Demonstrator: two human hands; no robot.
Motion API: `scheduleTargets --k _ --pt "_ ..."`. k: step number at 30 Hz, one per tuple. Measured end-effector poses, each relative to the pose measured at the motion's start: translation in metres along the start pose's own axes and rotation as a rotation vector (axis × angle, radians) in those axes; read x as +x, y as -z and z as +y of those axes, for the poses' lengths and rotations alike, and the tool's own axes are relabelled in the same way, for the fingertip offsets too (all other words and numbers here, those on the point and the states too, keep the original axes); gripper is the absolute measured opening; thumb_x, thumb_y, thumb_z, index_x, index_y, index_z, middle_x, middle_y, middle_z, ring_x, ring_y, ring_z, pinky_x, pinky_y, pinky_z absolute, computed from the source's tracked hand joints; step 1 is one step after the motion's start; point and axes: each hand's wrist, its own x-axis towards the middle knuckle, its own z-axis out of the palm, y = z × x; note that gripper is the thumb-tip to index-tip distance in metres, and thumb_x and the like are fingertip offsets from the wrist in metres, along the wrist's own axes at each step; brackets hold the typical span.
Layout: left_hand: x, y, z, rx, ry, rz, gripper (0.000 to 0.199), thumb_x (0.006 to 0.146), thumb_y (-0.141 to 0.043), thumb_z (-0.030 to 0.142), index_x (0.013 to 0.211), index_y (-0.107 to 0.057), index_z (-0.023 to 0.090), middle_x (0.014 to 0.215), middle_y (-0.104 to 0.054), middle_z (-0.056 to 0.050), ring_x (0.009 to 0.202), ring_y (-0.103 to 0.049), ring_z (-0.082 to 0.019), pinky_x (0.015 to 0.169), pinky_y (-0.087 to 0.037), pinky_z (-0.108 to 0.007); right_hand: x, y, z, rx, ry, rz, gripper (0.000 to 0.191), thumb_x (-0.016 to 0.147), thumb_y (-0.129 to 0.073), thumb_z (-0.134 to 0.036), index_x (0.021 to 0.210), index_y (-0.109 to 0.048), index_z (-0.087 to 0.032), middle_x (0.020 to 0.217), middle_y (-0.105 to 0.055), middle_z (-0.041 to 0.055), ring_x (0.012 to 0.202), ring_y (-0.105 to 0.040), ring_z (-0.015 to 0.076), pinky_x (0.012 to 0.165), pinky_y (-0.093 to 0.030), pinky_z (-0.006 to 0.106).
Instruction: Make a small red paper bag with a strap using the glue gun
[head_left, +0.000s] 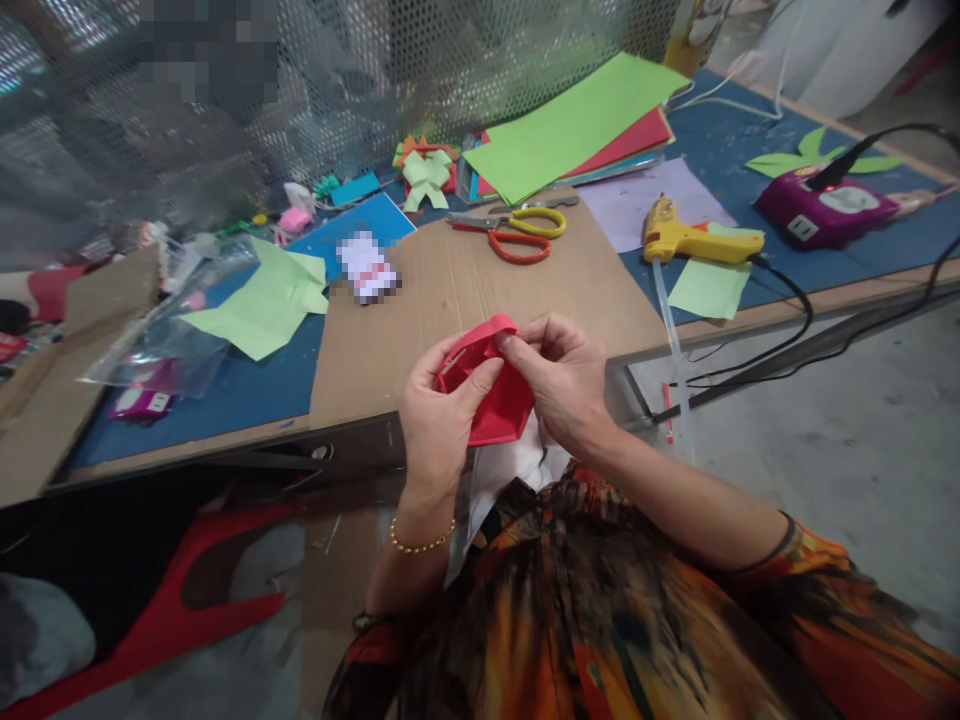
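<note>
Both hands hold a small red folded paper piece (501, 408), raised just off the front edge of the table. My left hand (442, 415) wraps its left side, thumb pressed on the front. With thumb and fingertips, my right hand (559, 370) pinches the upper right edge, where a red strip curves over the top. What lies between the fingertips is hidden. Behind the hands, scissors (517, 235) with one yellow and one red handle lie on a cardboard sheet (427, 310). A yellow glue gun (697, 240) with a clear glue stick rests to the right.
Green and red paper sheets (577, 130) are stacked by the perforated metal screen (420, 70). A purple power socket box (825, 205) with black cables sits at right. Cut green paper (262, 295) and plastic bags lie left. A red chair (172, 620) stands below the table.
</note>
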Motion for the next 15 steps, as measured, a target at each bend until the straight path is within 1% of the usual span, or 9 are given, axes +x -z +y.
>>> scheduleTargets --k 4,7,11,15 --pt "0.0003 -0.0011 0.001 0.01 0.003 0.008 0.035 0.072 -0.096 0.036 0.102 -0.084 0.022 0.095 -0.085 -0.004 0.083 -0.08 -0.02 0.076 -0.066 -0.03 -0.0021 -0.0013 -0.0009 -0.017 0.04 0.009 0.034 0.076 -0.089 -0.047 0.072 -0.065 -0.022 0.058 -0.055 -0.0062 0.055 -0.047 0.0084 0.052 -0.042 0.023" --pt "0.0004 -0.0009 -0.0003 0.034 -0.022 0.025 0.031 0.074 -0.094 0.034 0.1 -0.083 0.021 0.094 -0.085 -0.004 0.083 -0.079 -0.019 0.077 -0.065 -0.029 -0.0035 -0.0022 -0.0012 -0.031 0.058 0.006 0.032 0.077 -0.086 -0.045 0.071 -0.065 -0.022 0.057 -0.052 -0.0067 0.055 -0.044 0.0079 0.051 -0.039 0.023" --pt "0.0004 0.0007 -0.0014 0.062 -0.041 0.031 0.028 0.076 -0.091 0.032 0.101 -0.082 0.022 0.094 -0.085 -0.003 0.084 -0.079 -0.019 0.077 -0.065 -0.029 -0.0039 -0.0026 -0.0018 -0.028 0.046 -0.002 0.029 0.076 -0.083 -0.044 0.071 -0.065 -0.022 0.058 -0.054 -0.0059 0.057 -0.045 0.008 0.052 -0.039 0.023" --pt "0.0011 0.0015 -0.0002 0.091 -0.042 0.024 0.028 0.077 -0.09 0.032 0.102 -0.081 0.021 0.093 -0.084 -0.003 0.083 -0.079 -0.019 0.076 -0.065 -0.029 -0.0033 -0.0037 -0.0029 -0.012 0.025 -0.015 0.03 0.076 -0.084 -0.046 0.071 -0.065 -0.022 0.06 -0.055 -0.0055 0.058 -0.045 0.0081 0.053 -0.04 0.023"
